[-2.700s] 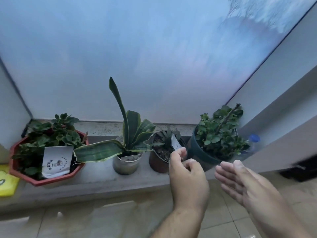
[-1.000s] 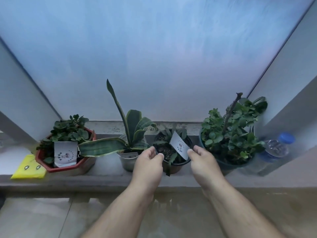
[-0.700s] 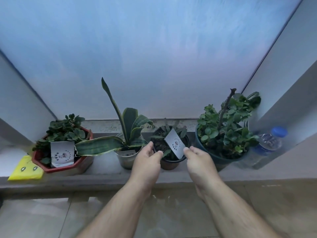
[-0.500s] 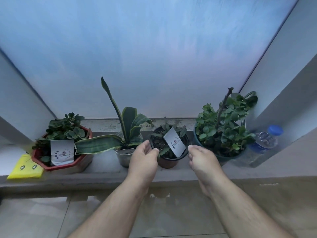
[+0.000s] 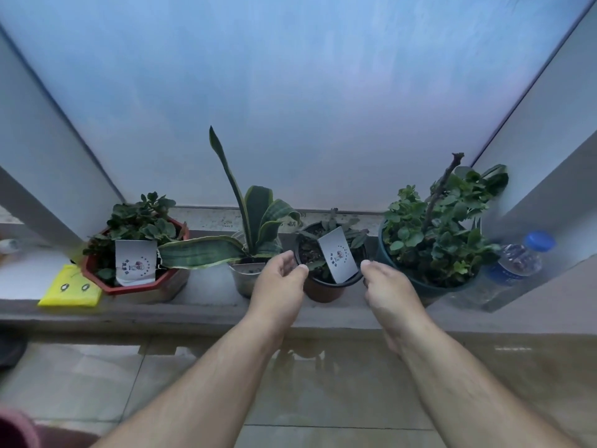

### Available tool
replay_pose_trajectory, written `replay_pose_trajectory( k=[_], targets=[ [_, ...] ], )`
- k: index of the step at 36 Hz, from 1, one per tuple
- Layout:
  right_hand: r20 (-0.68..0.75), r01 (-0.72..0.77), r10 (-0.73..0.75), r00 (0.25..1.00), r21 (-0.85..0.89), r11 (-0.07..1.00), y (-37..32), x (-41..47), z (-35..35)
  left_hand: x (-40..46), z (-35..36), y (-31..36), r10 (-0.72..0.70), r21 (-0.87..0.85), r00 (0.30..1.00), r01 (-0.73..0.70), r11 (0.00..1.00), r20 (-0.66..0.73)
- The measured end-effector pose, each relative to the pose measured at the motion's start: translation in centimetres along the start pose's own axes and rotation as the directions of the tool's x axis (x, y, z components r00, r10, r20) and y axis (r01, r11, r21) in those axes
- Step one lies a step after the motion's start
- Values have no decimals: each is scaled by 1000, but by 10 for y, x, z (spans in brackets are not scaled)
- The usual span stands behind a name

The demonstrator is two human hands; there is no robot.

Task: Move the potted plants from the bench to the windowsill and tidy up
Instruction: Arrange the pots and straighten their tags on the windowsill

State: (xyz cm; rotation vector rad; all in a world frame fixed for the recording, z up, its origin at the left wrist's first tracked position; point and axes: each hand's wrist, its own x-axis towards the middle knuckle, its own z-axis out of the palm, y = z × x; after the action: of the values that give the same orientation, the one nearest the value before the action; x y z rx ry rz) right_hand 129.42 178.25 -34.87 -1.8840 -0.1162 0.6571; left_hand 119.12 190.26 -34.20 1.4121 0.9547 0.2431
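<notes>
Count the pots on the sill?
4, left to right: red pot, metal pot with the tall-leaved plant, small brown pot between left hand and right hand, dark pot by the bottle. None seems hidden.

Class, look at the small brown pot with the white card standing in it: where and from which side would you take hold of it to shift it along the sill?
Grip the small brown pot by its round wall just under the dark rim, one hand on each side, coming from the front. Its neighbours crowd both flanks, and the tilted white card and leaves fill the top.
</notes>
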Motion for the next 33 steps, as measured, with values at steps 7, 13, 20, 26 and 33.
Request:
replay_pose_trajectory(
  k=[7,13,20,26,33],
  targets=[
    [52,-99,94,994,121,988,-7,1,1,-5,8,-3,19,35,997,-21,999,75],
    [-3,-113,116,993,198,974,-8,-3,5,-1,6,-4,29,33,991,-33,999,128],
    [-6,-187,194,981,230,955,-2,-10,9,-4,7,-2,17,15,992,-19,1000,124],
    [-33,-261,298,954,399,879,5,7,12,-11,7,-9,6,-9,998,-6,1000,64],
    [-118,-261,359,926,487,833,9,18,25,-13,10,-7,-80,-78,995,85,993,67]
  ],
)
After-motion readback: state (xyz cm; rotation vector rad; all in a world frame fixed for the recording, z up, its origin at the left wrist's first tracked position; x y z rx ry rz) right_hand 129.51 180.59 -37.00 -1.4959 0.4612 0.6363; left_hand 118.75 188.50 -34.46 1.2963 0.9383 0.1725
